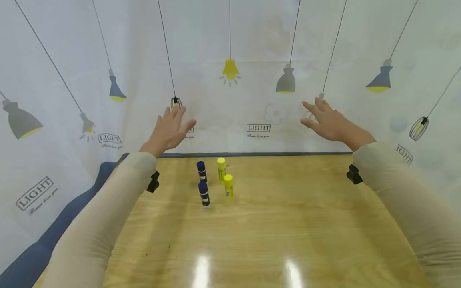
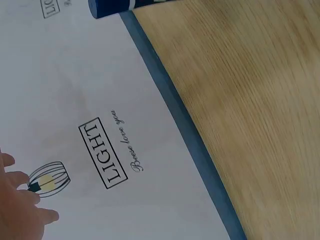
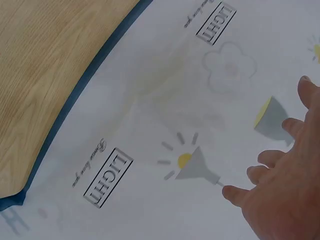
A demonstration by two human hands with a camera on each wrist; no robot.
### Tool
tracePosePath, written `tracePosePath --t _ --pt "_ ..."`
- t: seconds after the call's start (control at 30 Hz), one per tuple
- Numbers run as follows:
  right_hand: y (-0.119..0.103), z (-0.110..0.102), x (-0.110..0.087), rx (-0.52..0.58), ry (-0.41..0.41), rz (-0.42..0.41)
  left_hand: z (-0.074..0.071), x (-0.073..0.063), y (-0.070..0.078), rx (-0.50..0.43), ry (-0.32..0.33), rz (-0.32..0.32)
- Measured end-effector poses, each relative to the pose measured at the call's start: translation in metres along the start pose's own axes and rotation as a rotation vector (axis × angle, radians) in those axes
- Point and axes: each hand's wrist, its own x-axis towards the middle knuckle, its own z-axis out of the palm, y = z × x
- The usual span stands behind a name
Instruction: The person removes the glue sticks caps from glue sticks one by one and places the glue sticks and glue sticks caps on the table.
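Observation:
Two yellow glue sticks, a rear one (image 1: 221, 170) and a front one (image 1: 228, 187), stand upright on the wooden table (image 1: 266, 224). To their left are two dark blue glue sticks, one behind (image 1: 201, 172) and one in front (image 1: 204, 195). My left hand (image 1: 168, 131) is raised past the table's far edge, fingers spread, holding nothing. On the right side my right hand (image 1: 329, 121) is held up in the same way, also with nothing in it. Part of a dark blue stick (image 2: 112, 6) shows at the top of the left wrist view.
A white curtain (image 1: 216, 108) printed with hanging lamps and "LIGHT" labels hangs behind and around the table. Its dark blue lower border (image 1: 273, 154) runs along the far edge. Black wrist cameras sit on both cuffs, the left one (image 1: 153, 182) and the right one (image 1: 354, 174).

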Motion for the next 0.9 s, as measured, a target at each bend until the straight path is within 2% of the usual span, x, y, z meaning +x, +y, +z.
tracePosePath --t 0.1,0.23,0.4,0.7,0.83,0.9 --pt "-0.008 0.01 -0.007 0.024 0.006 -0.022 0.009 -0.01 0.005 -0.102 0.02 0.012" --pt "-0.022 0.017 -0.019 0.095 0.009 -0.042 0.017 -0.022 0.021 -0.272 0.051 0.038" --pt "-0.041 0.027 -0.031 0.186 0.005 -0.079 0.019 -0.039 0.05 -0.442 0.092 0.037" --pt "-0.053 0.067 -0.056 0.28 0.038 -0.136 0.043 -0.076 0.107 -0.814 0.141 0.025" --pt "-0.056 0.085 -0.062 0.382 0.065 -0.154 0.061 -0.091 0.129 -0.865 0.205 0.07" --pt "-0.058 0.095 -0.063 0.429 0.078 -0.175 0.072 -0.098 0.139 -0.851 0.246 0.106"
